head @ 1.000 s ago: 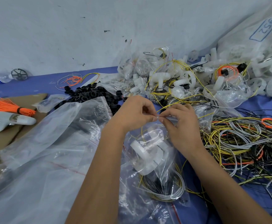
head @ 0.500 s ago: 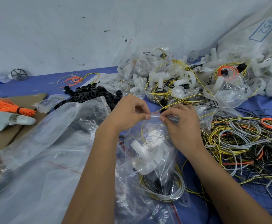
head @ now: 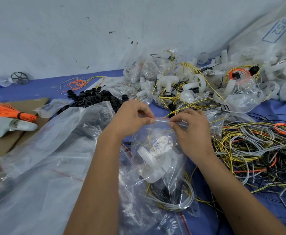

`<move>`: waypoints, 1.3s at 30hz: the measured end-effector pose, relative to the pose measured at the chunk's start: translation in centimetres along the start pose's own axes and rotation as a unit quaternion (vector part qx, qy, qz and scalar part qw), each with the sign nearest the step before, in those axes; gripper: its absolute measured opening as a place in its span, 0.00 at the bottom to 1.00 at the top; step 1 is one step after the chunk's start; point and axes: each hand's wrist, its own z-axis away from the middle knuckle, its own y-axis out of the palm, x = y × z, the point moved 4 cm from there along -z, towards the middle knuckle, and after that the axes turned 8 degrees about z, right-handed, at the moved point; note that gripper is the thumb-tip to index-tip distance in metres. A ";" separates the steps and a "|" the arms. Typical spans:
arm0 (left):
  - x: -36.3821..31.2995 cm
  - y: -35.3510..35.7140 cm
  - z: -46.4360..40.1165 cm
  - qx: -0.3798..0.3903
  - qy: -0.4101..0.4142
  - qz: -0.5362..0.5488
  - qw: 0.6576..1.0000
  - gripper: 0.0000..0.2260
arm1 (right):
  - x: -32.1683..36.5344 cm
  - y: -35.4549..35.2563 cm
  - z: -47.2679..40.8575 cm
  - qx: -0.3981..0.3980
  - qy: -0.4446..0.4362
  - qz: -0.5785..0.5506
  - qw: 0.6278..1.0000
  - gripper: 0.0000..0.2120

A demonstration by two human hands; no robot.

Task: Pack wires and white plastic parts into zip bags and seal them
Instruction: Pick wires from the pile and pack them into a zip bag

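Note:
A clear zip bag (head: pixel 157 168) lies in front of me with a white plastic part (head: pixel 153 164) and coiled grey, black and yellow wires (head: pixel 172 199) inside. My left hand (head: pixel 132 117) pinches the bag's red-lined zip strip (head: pixel 161 119) at its left end. My right hand (head: pixel 190 131) pinches the same strip further right. A short stretch of the strip shows between the two hands.
A tangle of loose wires (head: pixel 261 150) lies to the right. Filled bags and white parts (head: pixel 181 82) pile up behind, with a big sack (head: pixel 274 48) at far right. Black rings (head: pixel 94 99), empty bags (head: pixel 45 150), an orange bundle (head: pixel 8 111) and a white controller (head: pixel 9 126) sit left.
My two hands have drawn apart along the zip strip, the left one sliding left, so a stretch of the strip now shows between them.

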 end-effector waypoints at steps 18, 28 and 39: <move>2.1 -1.4 0.2 -0.045 -0.024 0.078 0.996 0.10 | -0.1 0.0 0.1 -0.003 0.004 0.004 1.000 0.02; 2.5 -1.7 0.2 -0.053 -0.028 0.092 0.994 0.10 | 0.0 -0.1 0.0 0.003 0.007 0.006 1.000 0.02; 2.6 -2.5 0.6 -0.075 -0.034 0.095 0.992 0.10 | -0.1 -0.1 0.1 0.006 0.020 0.001 1.000 0.01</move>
